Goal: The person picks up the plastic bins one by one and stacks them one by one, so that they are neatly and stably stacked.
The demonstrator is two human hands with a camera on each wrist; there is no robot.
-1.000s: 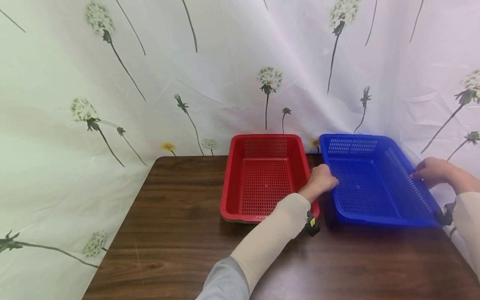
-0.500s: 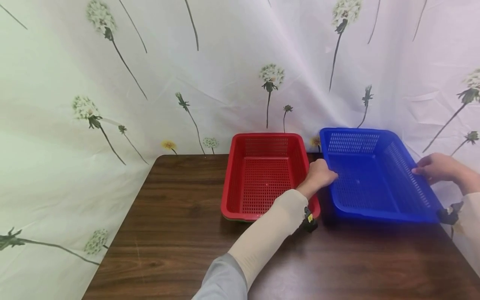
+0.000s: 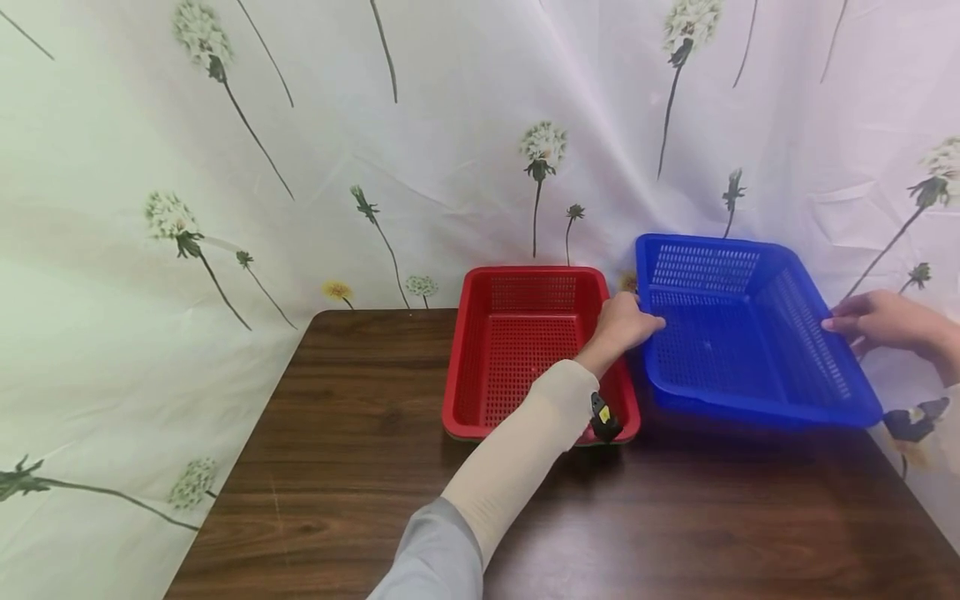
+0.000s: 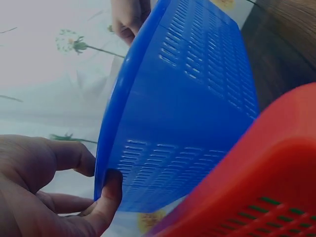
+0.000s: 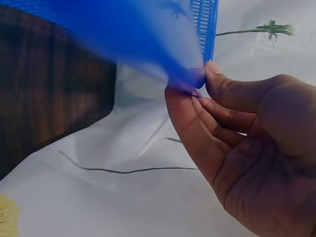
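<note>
A blue plastic basket [image 3: 712,346] with slotted walls is held tilted above the right part of the table. My left hand [image 3: 624,323] pinches its left rim, thumb on one side and fingers on the other, as the left wrist view shows at the blue rim [image 4: 111,123]. On the opposite side my right hand [image 3: 885,321] grips the right rim; in the right wrist view that hand [image 5: 247,118] has thumb and fingers closed on the edge. Just left of the blue basket sits a red plastic basket [image 3: 453,375], with my left forearm passing over its front right corner.
The dark wooden table [image 3: 360,492] carries the red basket near its back edge. Behind it hangs a white cloth [image 3: 450,183] printed with dandelions. Green shows through the slots of the red basket in the left wrist view.
The blue basket has risen and shifted slightly left, with both hands moving along on its rims. The red basket stays where it was.
</note>
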